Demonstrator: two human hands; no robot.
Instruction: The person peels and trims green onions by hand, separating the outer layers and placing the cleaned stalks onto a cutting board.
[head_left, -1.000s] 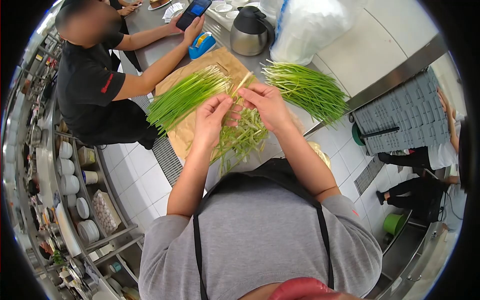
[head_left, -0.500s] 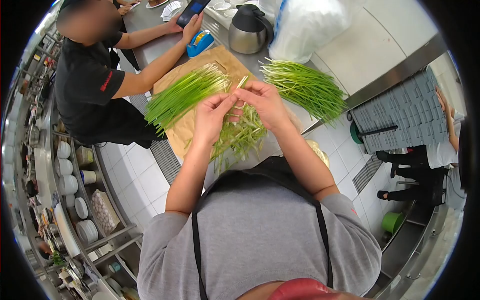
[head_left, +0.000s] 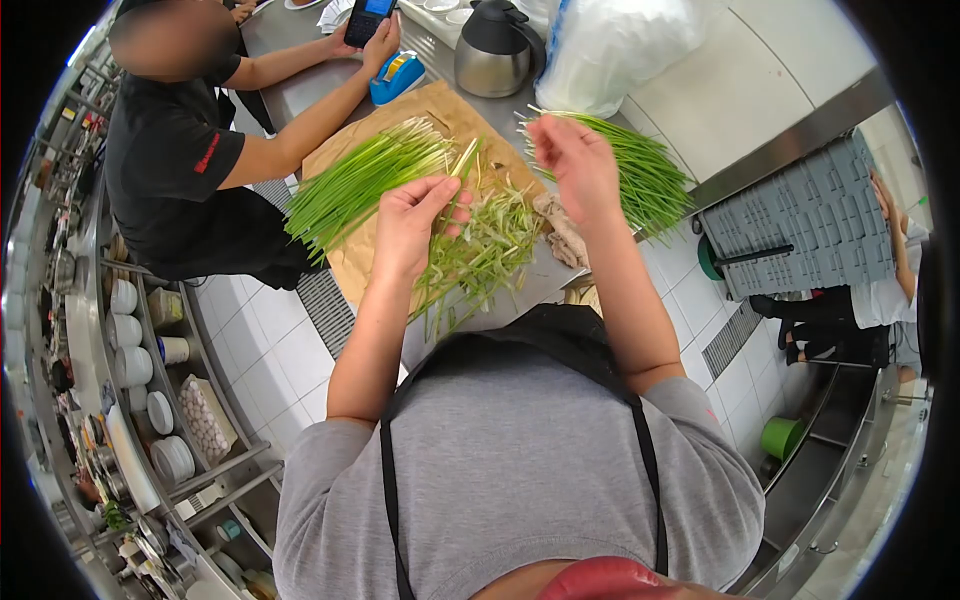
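My left hand (head_left: 418, 218) is closed around a few thin green onions, their pale ends poking up past my fingers. Just left of it a bunch of green onions (head_left: 370, 180) lies on brown paper (head_left: 352, 272), white ends toward the back. Loose peelings and trimmings (head_left: 485, 240) are heaped between my hands. Over the white ends of a second green onion bunch (head_left: 640, 170), my right hand (head_left: 580, 165) has its fingers curled together; what they hold, if anything, is hidden. A crumpled beige cloth (head_left: 562, 230) lies below my right wrist.
A steel jug (head_left: 492, 55) and a clear plastic bag (head_left: 605, 50) stand at the back. A blue tape dispenser (head_left: 398, 78) sits beside a person (head_left: 180, 170) holding a handheld device (head_left: 370, 20). Stacked grey crates (head_left: 800, 215) are at right, near another person.
My right hand has left my left hand, moving right to the second bunch and uncovering the beige cloth. My left hand keeps its green onions. The other person's device has tilted upright.
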